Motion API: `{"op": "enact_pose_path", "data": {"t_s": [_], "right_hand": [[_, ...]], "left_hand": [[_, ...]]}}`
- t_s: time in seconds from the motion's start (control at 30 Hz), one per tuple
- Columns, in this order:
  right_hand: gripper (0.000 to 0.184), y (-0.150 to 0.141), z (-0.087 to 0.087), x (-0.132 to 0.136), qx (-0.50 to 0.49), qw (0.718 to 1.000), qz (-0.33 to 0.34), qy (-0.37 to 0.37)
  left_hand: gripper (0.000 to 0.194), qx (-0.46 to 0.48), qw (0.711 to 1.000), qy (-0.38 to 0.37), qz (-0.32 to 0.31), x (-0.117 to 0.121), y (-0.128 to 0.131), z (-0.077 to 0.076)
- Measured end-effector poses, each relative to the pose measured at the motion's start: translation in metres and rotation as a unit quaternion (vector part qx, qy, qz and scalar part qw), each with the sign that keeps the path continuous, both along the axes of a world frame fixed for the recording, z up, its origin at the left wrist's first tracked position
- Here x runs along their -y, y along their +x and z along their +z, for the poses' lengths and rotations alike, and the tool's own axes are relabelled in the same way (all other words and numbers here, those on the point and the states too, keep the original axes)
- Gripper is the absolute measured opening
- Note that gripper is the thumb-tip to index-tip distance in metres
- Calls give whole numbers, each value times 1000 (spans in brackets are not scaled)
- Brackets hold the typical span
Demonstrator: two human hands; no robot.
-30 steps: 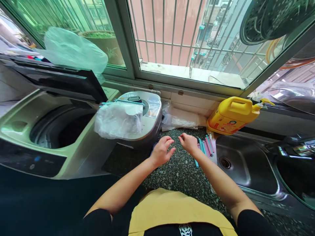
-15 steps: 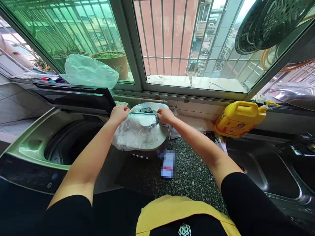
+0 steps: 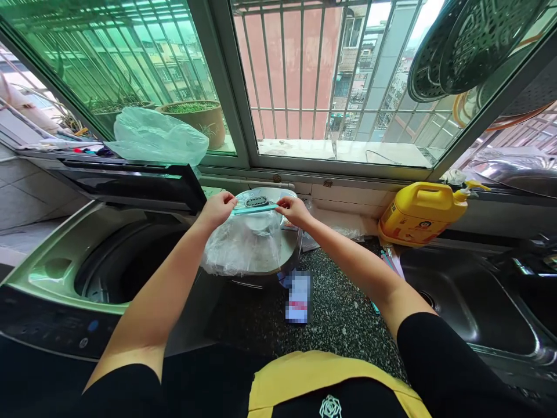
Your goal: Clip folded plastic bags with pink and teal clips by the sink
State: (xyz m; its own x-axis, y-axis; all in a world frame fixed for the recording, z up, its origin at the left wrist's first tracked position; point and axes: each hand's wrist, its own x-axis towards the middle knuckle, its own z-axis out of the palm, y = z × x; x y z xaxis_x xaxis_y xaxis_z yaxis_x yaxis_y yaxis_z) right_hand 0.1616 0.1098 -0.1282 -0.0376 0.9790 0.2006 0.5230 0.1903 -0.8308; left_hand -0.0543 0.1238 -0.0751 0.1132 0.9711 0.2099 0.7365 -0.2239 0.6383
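My left hand [image 3: 217, 209] and my right hand [image 3: 293, 210] each pinch one end of a teal sealing clip [image 3: 255, 209] that runs along the top of a clear plastic bag [image 3: 243, 244]. The bag hangs from the clip and drapes over the lid of a silver rice cooker [image 3: 289, 244] on the speckled counter [image 3: 339, 313]. Both hands are closed on the clip, held just above the cooker's lid.
An open top-loading washing machine [image 3: 87, 273] stands at the left, its lid [image 3: 130, 183] raised. A yellow jug [image 3: 420, 212] lies by the window, a steel sink [image 3: 461, 302] at the right. Loose coloured clips [image 3: 387, 258] lie beside the sink. A small packet [image 3: 298, 296] lies on the counter.
My hands rose from the counter to the cooker and took hold of the teal clip at both ends. In the last half second they lifted it slightly, with the bag hanging.
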Motion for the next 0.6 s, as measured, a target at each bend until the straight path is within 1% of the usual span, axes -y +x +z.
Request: {"op": "enact_pose_path", "data": {"t_s": [0.07,0.13,0.2,0.27,0.37,0.43,0.53,0.6], "right_hand": [[14,14,1,18,-77,996,16,36],[20,31,2,42,-146,987,21,63],[28,51,3,72,-191,978,8,83],[31,70,2,104,-208,973,-11,99],[31,96,-4,150,-203,972,-53,109],[31,112,-12,178,-185,974,-78,104],[28,134,-27,216,-135,980,-113,90],[26,146,-37,238,-75,985,-132,77]], "left_hand": [[19,86,996,6,-14,13,6,3],[23,138,990,34,-9,29,15,4],[26,147,987,57,-14,46,26,2],[32,149,987,32,-46,64,42,-3],[41,173,976,-46,-121,92,74,-18],[43,194,965,-70,-162,110,97,-30],[42,219,951,-97,-196,135,129,-50],[40,221,947,-113,-206,148,147,-63]]}}
